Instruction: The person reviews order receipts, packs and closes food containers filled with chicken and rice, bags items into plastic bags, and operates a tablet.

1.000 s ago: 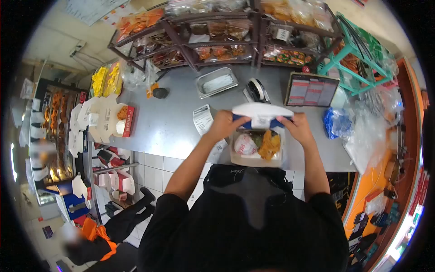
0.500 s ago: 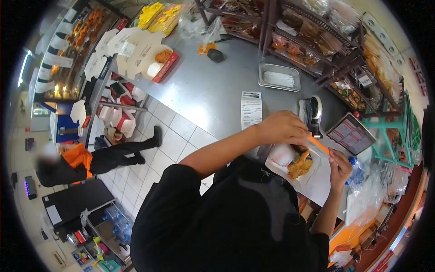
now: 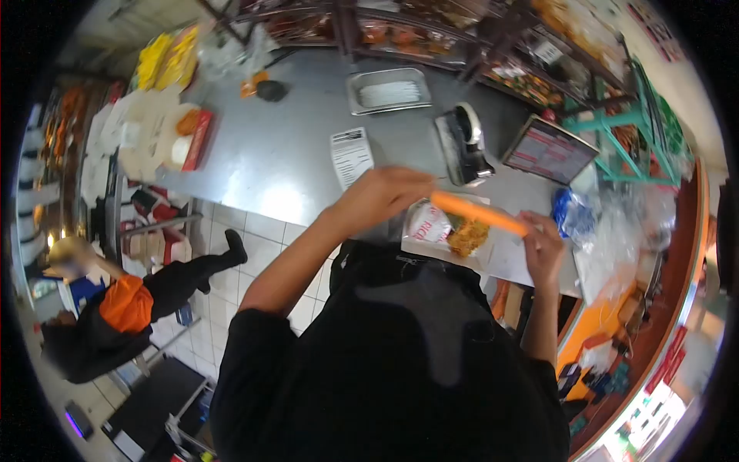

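Orange card, a narrow strip point(image 3: 479, 212), slants between the two hands above the meal box. The right hand point(image 3: 543, 245) has its thumb and fingers pinched on the lower end; the left hand point(image 3: 391, 194) reaches over the upper end with bent fingers, but I cannot tell whether that grip is closed on it. A second ago both hands held up a panel with a dark-blue band and a printed code; now that face is out of sight and the orange strip shows instead, which I take to be a lid edge turned over, though blur leaves this unsure. The open meal box point(image 3: 433, 251) sits under the hands at the table's near edge, with a paper-wrapped bundle point(image 3: 428, 226) and fried chicken point(image 3: 466, 238) uncovered, so the closing seems unfinished. Little table lies between box and apron, so a pull toward the body could tip it off. Ahead, the tape dispenser point(image 3: 463, 146) and receipt point(image 3: 352, 156) limit forward room; to the right, the tablet point(image 3: 552, 149), blue plastic bag point(image 3: 567, 213) and clear bags point(image 3: 618, 240) crowd the right elbow's side. The widest bare metal of the table point(image 3: 262, 146) stretches left, toward another open box point(image 3: 198, 142).
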The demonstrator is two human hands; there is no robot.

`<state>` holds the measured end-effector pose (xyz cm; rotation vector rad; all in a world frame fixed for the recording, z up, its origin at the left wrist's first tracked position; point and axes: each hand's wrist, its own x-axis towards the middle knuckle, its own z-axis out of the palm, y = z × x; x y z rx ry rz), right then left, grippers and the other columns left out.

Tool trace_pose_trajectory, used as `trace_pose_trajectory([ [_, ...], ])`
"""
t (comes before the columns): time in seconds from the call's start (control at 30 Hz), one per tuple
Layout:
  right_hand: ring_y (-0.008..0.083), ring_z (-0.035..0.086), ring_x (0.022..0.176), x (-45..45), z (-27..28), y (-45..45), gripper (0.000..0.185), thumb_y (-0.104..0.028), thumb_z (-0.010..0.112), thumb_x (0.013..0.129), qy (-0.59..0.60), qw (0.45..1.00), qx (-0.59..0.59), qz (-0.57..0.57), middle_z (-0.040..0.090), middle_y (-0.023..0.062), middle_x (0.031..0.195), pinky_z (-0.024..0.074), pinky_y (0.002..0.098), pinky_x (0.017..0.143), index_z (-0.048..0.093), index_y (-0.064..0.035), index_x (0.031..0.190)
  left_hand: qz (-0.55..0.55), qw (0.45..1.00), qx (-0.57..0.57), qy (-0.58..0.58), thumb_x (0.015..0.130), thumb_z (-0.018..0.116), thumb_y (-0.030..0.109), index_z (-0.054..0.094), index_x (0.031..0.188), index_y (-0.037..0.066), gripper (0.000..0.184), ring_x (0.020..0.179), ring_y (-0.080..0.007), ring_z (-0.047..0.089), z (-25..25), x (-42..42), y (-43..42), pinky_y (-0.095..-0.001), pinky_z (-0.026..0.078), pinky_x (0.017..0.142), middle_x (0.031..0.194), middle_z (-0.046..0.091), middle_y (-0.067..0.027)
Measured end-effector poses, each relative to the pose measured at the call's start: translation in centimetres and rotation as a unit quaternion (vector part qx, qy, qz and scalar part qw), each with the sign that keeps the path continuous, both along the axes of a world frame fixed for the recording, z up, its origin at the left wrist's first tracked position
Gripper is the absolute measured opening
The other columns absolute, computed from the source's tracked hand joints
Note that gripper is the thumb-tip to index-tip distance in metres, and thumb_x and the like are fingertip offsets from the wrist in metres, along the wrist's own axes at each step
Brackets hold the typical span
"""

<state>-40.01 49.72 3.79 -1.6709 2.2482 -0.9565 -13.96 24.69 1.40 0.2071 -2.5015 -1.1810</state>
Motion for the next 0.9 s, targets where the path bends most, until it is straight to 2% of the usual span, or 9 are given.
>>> trace_pose_trajectory([
  [0.07,0.0269,0.066,0.099,2.7,-2.0,3.1,0.028,0.005,0.071,0.079,-0.047,0.997,0.016,-0.065,0.068,0.0121,0.112,0.0529,0.0362,0.088,0.075,-0.0079,0.103,-0.040,0.983,-0.178,-0.022,0.087,0.064,0.003,0.060,0.134,0.011,0.048,0.114,-0.0320,0.061,-2.1,4.1,1.9,-0.0378,0.051,0.095,0.134,0.060,-0.0097],
  [0.1,0.0286,0.064,0.105,3.4,-3.6,5.0,0.030,0.008,0.067,0.080,0.064,0.998,0.027,0.005,0.067,0.0127,0.117,0.0519,0.0385,0.091,0.075,-0.0089,0.103,-0.055,0.972,-0.222,-0.050,0.088,0.062,0.004,0.058,0.135,0.010,0.048,0.118,-0.0307,0.059,-2.7,5.5,3.1,-0.0394,0.050,0.098,0.138,0.057,-0.0115],
  [0.2,0.0342,0.061,0.116,6.7,-6.0,6.5,0.024,-0.007,0.066,0.091,-0.039,0.999,0.012,0.010,0.065,0.0168,0.121,0.0484,0.0432,0.098,0.069,-0.0042,0.115,-0.015,0.978,0.118,-0.173,0.090,0.062,0.004,0.062,0.129,0.007,0.039,0.108,-0.0264,0.063,-4.7,6.9,6.6,-0.0345,0.052,0.091,0.129,0.061,-0.0136],
  [0.27,0.0313,0.062,0.117,7.5,-6.8,5.8,0.033,-0.011,0.067,0.091,-0.091,0.992,-0.011,-0.082,0.066,0.0184,0.121,0.0481,0.0416,0.099,0.065,-0.0007,0.123,0.060,0.890,0.359,-0.276,0.092,0.064,0.006,0.066,0.121,0.003,0.029,0.097,-0.0218,0.067,-5.1,6.5,7.4,-0.0307,0.054,0.082,0.120,0.065,-0.0155],
  [0.4,0.0237,0.064,0.113,7.4,-7.8,2.7,0.035,-0.014,0.065,0.095,-0.346,0.901,-0.011,-0.263,0.068,0.0187,0.117,0.0486,0.0364,0.098,0.061,0.0055,0.123,0.185,0.909,0.334,-0.167,0.089,0.075,0.023,0.068,0.102,-0.004,0.030,0.087,-0.0193,0.067,-5.8,3.4,8.1,-0.0323,0.054,0.070,0.103,0.069,-0.0151],
  [0.43,0.0126,0.059,0.107,6.8,-8.0,2.5,0.032,-0.014,0.057,0.100,-0.375,0.903,0.006,-0.210,0.066,0.0098,0.114,0.0466,0.0299,0.095,0.058,0.0046,0.126,0.196,0.918,0.296,-0.178,0.088,0.076,0.025,0.068,0.102,-0.004,0.032,0.089,-0.0193,0.068,-5.9,2.9,7.7,-0.0320,0.054,0.071,0.103,0.070,-0.0147],
  [0.6,0.0142,0.059,0.106,5.5,-5.8,2.4,0.038,-0.015,0.059,0.098,-0.514,0.835,0.033,-0.194,0.065,0.0098,0.115,0.0445,0.0294,0.097,0.052,0.0020,0.131,0.230,0.890,0.370,-0.130,0.088,0.077,0.021,0.057,0.114,-0.007,0.044,0.102,-0.0220,0.066,-6.5,1.9,8.4,-0.0324,0.054,0.086,0.111,0.066,-0.0159],
  [0.8,0.0166,0.058,0.105,4.3,-5.8,2.4,0.043,-0.016,0.067,0.091,-0.572,0.798,0.021,-0.188,0.063,0.0118,0.110,0.0442,0.0298,0.095,0.053,0.0013,0.127,0.281,0.816,0.499,-0.085,0.086,0.080,0.024,0.047,0.125,-0.006,0.059,0.102,-0.0222,0.065,-5.6,1.8,8.8,-0.0327,0.054,0.086,0.114,0.063,-0.0227],
  [0.9,0.0167,0.057,0.104,3.5,-4.9,2.0,0.046,-0.019,0.071,0.088,-0.574,0.789,0.051,-0.216,0.063,0.0115,0.110,0.0440,0.0303,0.094,0.053,0.0009,0.126,0.289,0.850,0.404,-0.178,0.084,0.082,0.029,0.046,0.126,-0.006,0.066,0.098,-0.0213,0.065,-3.3,1.6,7.9,-0.0322,0.053,0.084,0.110,0.064,-0.0235],
])
